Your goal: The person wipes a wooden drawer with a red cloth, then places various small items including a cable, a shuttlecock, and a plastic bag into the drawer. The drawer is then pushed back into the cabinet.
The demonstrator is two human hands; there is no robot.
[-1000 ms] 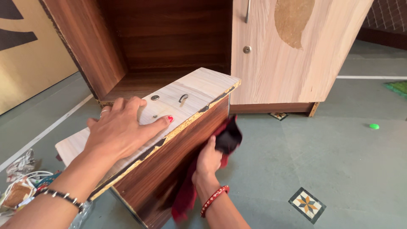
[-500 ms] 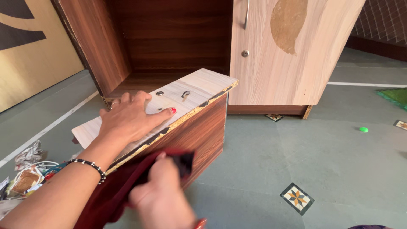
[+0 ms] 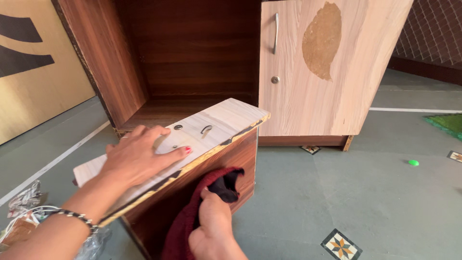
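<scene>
While the left hand [image 3: 139,159] lies flat on the pale outer face of a loose cabinet door [image 3: 192,137], its fingers are slightly spread and pressed palm-down onto the wood, the red-painted thumbnail close to the door's front edge. The door is tilted, its dark brown underside facing the camera, and it leans just in front of the open wooden cabinet [image 3: 159,62], with its far end near the cabinet's floor. On the door's pale face, just beyond the left fingertips, sit a small metal handle [image 3: 206,129] and a round lock [image 3: 178,127].

Below the door's edge, the right hand [image 3: 214,228] is curled closed around a dark red cloth [image 3: 192,216] — fingers bunched together, gripping the cloth, whose darker bunched end pokes out above the knuckles against the door's brown underside. The rest of the cloth hangs down beside the wrist.

A beaded bracelet [image 3: 77,217] circles the left wrist. To the right of the open compartment stands the cabinet's second door [image 3: 327,67], shut — pale wood with a rough brown patch. On the grey floor well to the right of the cabinet lies a small green object [image 3: 413,162], and crumpled plastic [image 3: 24,202] lies by the left forearm.
</scene>
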